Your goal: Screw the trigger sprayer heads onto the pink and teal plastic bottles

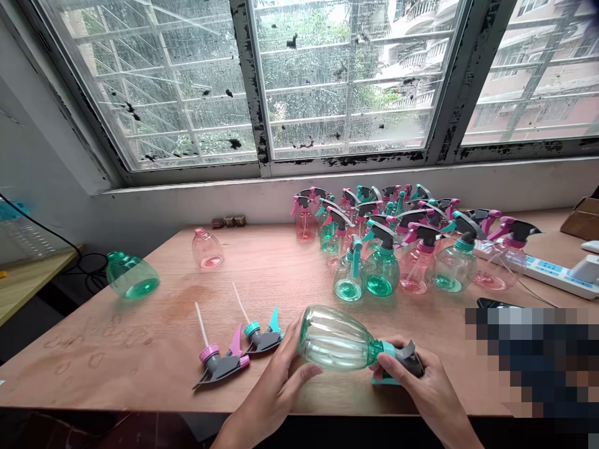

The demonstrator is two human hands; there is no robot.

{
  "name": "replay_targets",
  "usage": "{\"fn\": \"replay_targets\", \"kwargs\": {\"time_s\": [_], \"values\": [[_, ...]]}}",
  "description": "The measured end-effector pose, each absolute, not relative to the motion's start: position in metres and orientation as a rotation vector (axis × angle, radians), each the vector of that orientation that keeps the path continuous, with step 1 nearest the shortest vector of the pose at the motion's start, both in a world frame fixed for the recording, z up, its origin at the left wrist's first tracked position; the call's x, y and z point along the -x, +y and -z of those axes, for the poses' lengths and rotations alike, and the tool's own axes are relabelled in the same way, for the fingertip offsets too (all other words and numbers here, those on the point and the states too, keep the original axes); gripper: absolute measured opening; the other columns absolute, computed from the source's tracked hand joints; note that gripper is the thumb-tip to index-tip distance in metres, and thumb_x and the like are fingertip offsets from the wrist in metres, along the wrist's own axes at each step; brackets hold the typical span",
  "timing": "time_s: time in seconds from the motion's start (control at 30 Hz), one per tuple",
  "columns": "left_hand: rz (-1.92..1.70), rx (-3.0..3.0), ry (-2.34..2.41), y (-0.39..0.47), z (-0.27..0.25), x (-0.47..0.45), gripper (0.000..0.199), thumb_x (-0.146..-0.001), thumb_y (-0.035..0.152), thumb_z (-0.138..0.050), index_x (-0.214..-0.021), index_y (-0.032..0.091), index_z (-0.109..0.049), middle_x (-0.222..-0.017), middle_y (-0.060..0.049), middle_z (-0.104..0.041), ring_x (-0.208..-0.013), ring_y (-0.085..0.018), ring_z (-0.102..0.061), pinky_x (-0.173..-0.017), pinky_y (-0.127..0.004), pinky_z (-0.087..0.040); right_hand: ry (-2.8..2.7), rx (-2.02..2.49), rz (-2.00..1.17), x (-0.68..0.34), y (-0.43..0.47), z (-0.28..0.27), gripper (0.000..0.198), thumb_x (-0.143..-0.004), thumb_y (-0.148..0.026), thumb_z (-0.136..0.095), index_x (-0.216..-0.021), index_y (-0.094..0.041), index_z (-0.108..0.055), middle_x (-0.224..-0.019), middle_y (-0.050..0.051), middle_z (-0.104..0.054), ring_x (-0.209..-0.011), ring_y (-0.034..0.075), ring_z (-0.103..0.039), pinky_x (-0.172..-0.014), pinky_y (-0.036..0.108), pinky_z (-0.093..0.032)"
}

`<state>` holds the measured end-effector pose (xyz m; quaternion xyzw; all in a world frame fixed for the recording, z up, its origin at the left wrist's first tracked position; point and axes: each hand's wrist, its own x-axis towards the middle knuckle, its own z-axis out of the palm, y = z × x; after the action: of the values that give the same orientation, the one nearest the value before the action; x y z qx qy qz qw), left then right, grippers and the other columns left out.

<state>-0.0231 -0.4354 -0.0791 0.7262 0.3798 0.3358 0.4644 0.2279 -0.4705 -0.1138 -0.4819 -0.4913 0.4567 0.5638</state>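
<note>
A clear green spray bottle (334, 338) lies sideways in the air above the table's front part, held between both hands. My left hand (281, 374) is closed around its base. At the neck, my right hand (412, 374) grips the grey and teal spray head (408, 358), which sits on the bottle's mouth; whether it is fully screwed down I cannot tell. Left of my left hand lie two loose spray heads with straws, a pink and grey one (222, 365) and a teal and grey one (262, 337).
Bottles without heads, one green (133, 277) and one pink (207, 249), stand at the left of the table (154, 349). Several spray bottles with heads (382, 274) crowd the back right, near a power strip (556, 274). A phone (498, 304) lies at the right. Windows run behind.
</note>
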Motion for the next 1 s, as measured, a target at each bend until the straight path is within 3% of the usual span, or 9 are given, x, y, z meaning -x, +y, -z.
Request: {"fn": "replay_targets", "kwargs": {"time_s": [0.1, 0.2, 0.3, 0.37, 0.57, 0.7, 0.87, 1.0], "values": [[-0.888, -1.795, 0.934, -0.4352, 0.0851, 0.0215, 0.056, -0.097, 0.035, -0.058, -0.15, 0.035, -0.037, -0.164, 0.0, -0.026, -0.152, -0.029, -0.018, -0.126, -0.046, -0.018, -1.133, 1.115, -1.083, -0.2282, -0.4702, 0.1141, 0.023, -0.084, -0.04, -0.074, -0.075, -0.019, -0.075, -0.066, 0.002, -0.073, -0.063, 0.02, -0.07, -0.062, 0.026, -0.058], [-0.918, -1.733, 0.881, -0.4364, 0.0847, 0.0207, 0.071, -0.086, 0.036, -0.074, -0.148, 0.036, -0.038, -0.163, -0.001, -0.027, -0.15, -0.031, -0.022, -0.125, -0.043, -0.024, -1.109, 1.131, -1.053, -0.2272, -0.4697, 0.1165, 0.02, -0.079, -0.038, -0.079, -0.084, -0.019, -0.076, -0.062, 0.0, -0.072, -0.059, 0.019, -0.068, -0.058, 0.025, -0.056], [-0.952, -1.588, 0.827, -0.4375, 0.0818, 0.0212, 0.062, -0.093, 0.041, -0.063, -0.149, 0.034, -0.036, -0.161, -0.003, -0.031, -0.149, -0.028, -0.028, -0.122, -0.041, -0.032, -1.141, 1.143, -1.052, -0.2254, -0.4703, 0.1161, 0.022, -0.076, -0.037, -0.081, -0.088, -0.019, -0.076, -0.063, -0.001, -0.07, -0.058, 0.017, -0.065, -0.055, 0.024, -0.053], [-0.965, -1.548, 0.841, -0.4372, 0.0818, 0.0218, 0.05, -0.1, 0.038, -0.053, -0.147, 0.033, -0.038, -0.16, -0.004, -0.034, -0.149, -0.026, -0.028, -0.122, -0.041, -0.03, -1.173, 1.15, -1.047, -0.2244, -0.4711, 0.1139, 0.023, -0.077, -0.038, -0.08, -0.087, -0.018, -0.076, -0.064, -0.001, -0.069, -0.058, 0.017, -0.064, -0.055, 0.024, -0.053], [-0.981, -1.566, 0.798, -0.4355, 0.0885, 0.0224, 0.045, -0.099, 0.028, -0.058, -0.14, 0.034, -0.042, -0.161, -0.004, -0.031, -0.149, -0.028, -0.027, -0.125, -0.045, -0.022, -1.136, 1.129, -1.081, -0.2254, -0.4714, 0.1111, 0.024, -0.083, -0.041, -0.073, -0.079, -0.018, -0.074, -0.067, 0.002, -0.072, -0.065, 0.021, -0.07, -0.063, 0.028, -0.06], [-0.986, -1.53, 0.764, -0.4368, 0.0861, 0.0231, 0.039, -0.093, 0.028, -0.068, -0.126, 0.032, -0.049, -0.162, -0.004, -0.028, -0.151, -0.03, -0.022, -0.123, -0.048, -0.026, -1.112, 1.14, -1.051, -0.2256, -0.4706, 0.1155, 0.022, -0.079, -0.038, -0.078, -0.086, -0.018, -0.075, -0.063, 0.0, -0.072, -0.06, 0.02, -0.069, -0.058, 0.026, -0.058], [-1.023, -1.461, 0.792, -0.4371, 0.086, 0.0224, 0.014, -0.099, 0.03, -0.057, -0.112, 0.028, -0.053, -0.162, -0.003, -0.03, -0.15, -0.028, -0.025, -0.123, -0.048, -0.026, -1.106, 1.162, -1.001, -0.2231, -0.4716, 0.1156, 0.026, -0.073, -0.037, -0.083, -0.092, -0.019, -0.077, -0.066, -0.001, -0.071, -0.06, 0.018, -0.067, -0.056, 0.023, -0.056], [-1.059, -1.497, 0.79, -0.435, 0.0898, 0.0211, 0.019, -0.097, 0.027, -0.061, -0.114, 0.028, -0.054, -0.163, -0.004, -0.027, -0.15, -0.029, -0.024, -0.123, -0.047, -0.026, -1.093, 1.162, -0.994, -0.2238, -0.4723, 0.1127, 0.022, -0.079, -0.041, -0.077, -0.085, -0.02, -0.076, -0.06, 0.0, -0.071, -0.058, 0.02, -0.068, -0.056, 0.025, -0.058]]}}
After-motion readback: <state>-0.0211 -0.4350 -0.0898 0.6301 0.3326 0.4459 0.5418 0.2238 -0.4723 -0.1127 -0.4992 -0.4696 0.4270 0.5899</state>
